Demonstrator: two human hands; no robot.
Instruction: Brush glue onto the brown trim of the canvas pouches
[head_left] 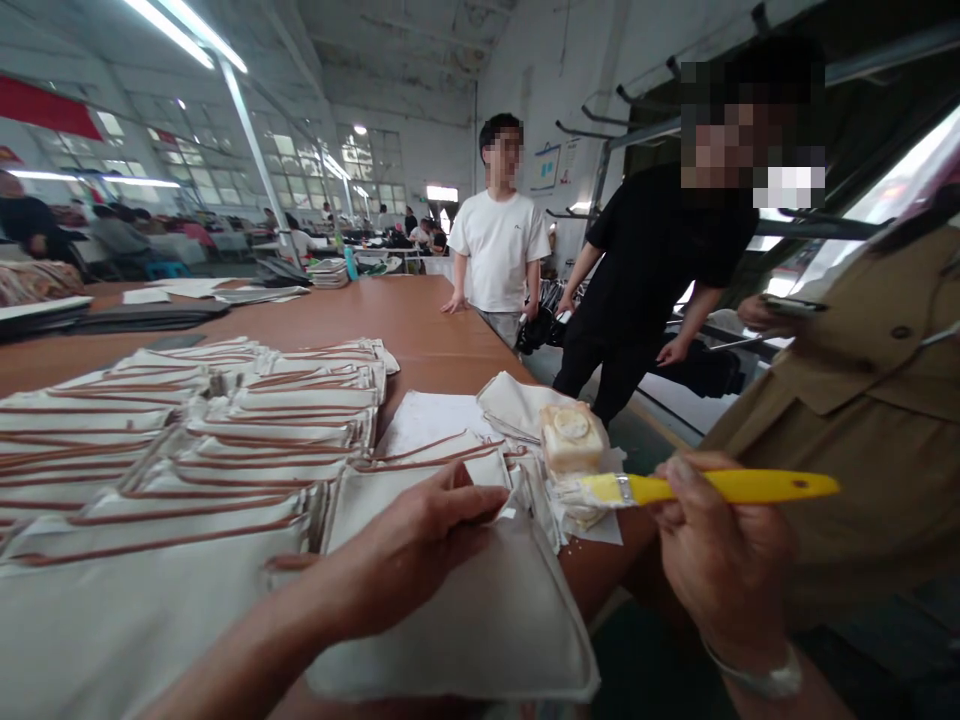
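Observation:
My left hand (416, 545) lies flat, fingers stretched out, pressing down on a grey fabric piece (480, 620) at the near edge of the brown table (405, 320). My right hand (720, 560) is closed around the yellow handle of a brush (705, 487), whose bristles point left and touch a small glue-caked container (571, 440). Rows of overlapping grey fabric pieces with brown edging (202, 430) spread to the left of my left hand.
Close on my right stands a person in a tan coat (862, 420). A person in black (652, 280) and one in a white T-shirt (499, 250) stand past the table's right edge. Dark sheets (142, 318) and paper stacks (330, 272) lie at the far end.

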